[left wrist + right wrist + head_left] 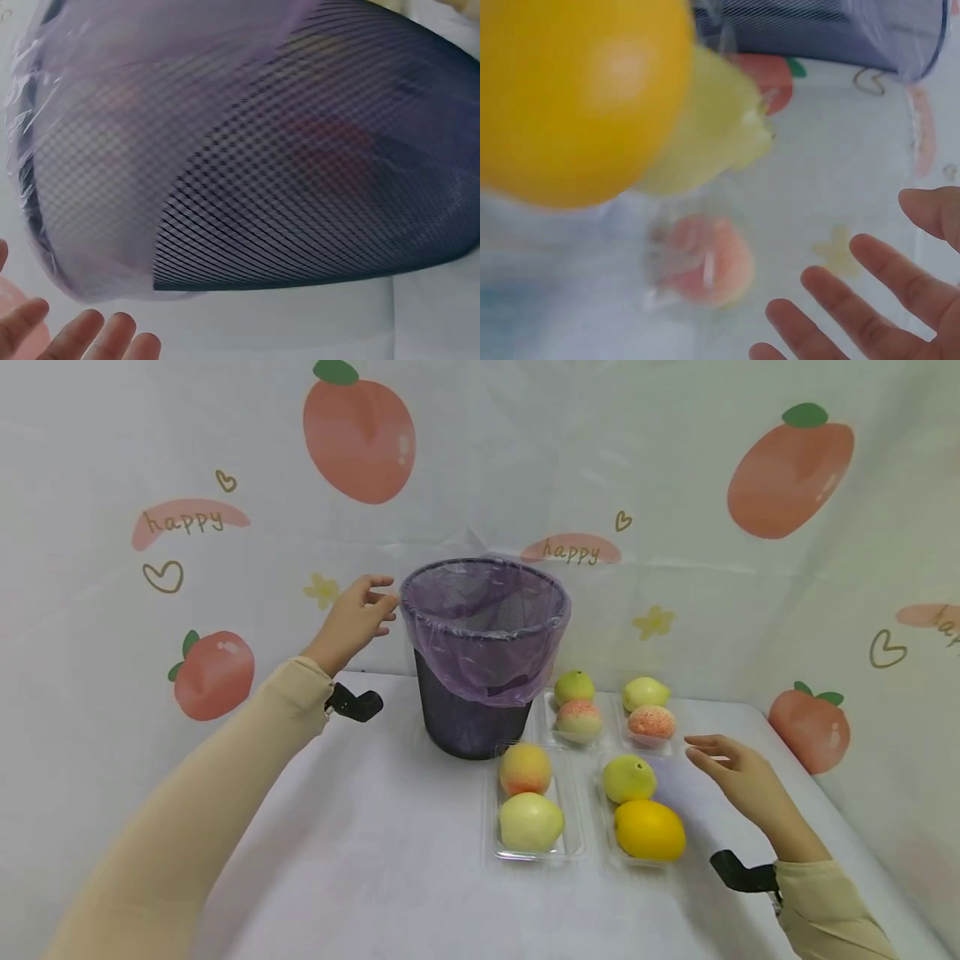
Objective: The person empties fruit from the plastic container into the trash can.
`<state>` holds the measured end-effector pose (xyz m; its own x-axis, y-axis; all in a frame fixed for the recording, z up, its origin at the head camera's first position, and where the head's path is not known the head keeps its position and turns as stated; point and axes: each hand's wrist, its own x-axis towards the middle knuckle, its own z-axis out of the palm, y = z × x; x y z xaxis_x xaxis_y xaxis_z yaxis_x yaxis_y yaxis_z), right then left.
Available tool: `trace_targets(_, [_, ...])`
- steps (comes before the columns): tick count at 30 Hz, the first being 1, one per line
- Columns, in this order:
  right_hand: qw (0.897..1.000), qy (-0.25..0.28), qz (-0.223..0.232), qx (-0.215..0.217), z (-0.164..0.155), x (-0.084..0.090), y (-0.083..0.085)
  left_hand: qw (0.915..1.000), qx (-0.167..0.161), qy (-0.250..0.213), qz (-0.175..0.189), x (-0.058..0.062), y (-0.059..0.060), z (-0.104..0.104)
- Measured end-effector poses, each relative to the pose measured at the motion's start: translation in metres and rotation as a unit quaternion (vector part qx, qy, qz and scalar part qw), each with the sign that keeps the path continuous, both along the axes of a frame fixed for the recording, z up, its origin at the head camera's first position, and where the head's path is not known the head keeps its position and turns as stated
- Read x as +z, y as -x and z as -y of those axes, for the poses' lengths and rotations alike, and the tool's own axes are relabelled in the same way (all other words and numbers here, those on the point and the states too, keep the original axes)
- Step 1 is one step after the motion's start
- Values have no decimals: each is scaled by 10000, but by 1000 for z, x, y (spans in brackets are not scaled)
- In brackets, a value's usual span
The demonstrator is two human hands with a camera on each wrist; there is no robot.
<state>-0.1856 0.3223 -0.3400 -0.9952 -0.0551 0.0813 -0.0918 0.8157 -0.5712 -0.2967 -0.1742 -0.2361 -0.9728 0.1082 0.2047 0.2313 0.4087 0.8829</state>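
Black and round, a mesh bin [468,727] with a purple plastic liner [483,664] stands upright just right of the loosely spread, empty fingers of the nearer left hand [355,620], while clear plastic fruit boxes [573,814] separate it from the right hand's [738,785] spread fingers.

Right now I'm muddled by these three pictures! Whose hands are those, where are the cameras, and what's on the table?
They're one person's bare left hand and right hand. The big picture comes from the person's head; the smaller two come from wrist cameras. On the white table stand a bin, with a purple bag over its rim, and four clear boxes, each holding two fruits. The left hand is beside the bin, the right near the fruits. Both hold nothing.
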Motion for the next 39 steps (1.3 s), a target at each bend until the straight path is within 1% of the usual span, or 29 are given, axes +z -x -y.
trace_targets(2, [9998, 170, 133, 5, -7, -7, -3, 9998, -36, -187, 49, 5, 5, -3])
trace_targets(5, [9982, 499, 346, 25, -16, -16, -8, 9988, -26, -428, 225, 9, 12, -6])
trace_targets(10, [9905, 1101, 823, 33, -24, -31, -13, 9962, 80, -664, 551, 11, 19, -8])
trace_targets(14, [9829, 1470, 1104, 65, -27, -39, -14, 9936, 31, -813, 781, 9, 22, -8])
trace_targets(17, [9767, 1745, 1250, 68, -29, -44, -15, 9918, -15, -932, 869, 7, 23, -9])
trace_targets(23, [9573, 2391, 1625, 88, -31, -49, -12, 9905, -64, -1035, 904, 5, 23, -9])
trace_targets(27, [9462, 2639, 1843, 319, -32, -52, -11, 9884, -116, -1144, 988, 5, 23, -9])
trace_targets(31, [9377, 2800, 2009, 441, -32, -54, -9, 9835, -197, -1358, 1175, 7, 24, -9])
trace_targets(36, [9341, 2766, 2234, 338, -29, -54, -7, 9769, -213, -1549, 1454, 8, 27, -10])
trace_targets(39, [9316, 2779, 2326, 272, -28, -55, -6, 9747, -177, -1573, 1576, 8, 29, -12])
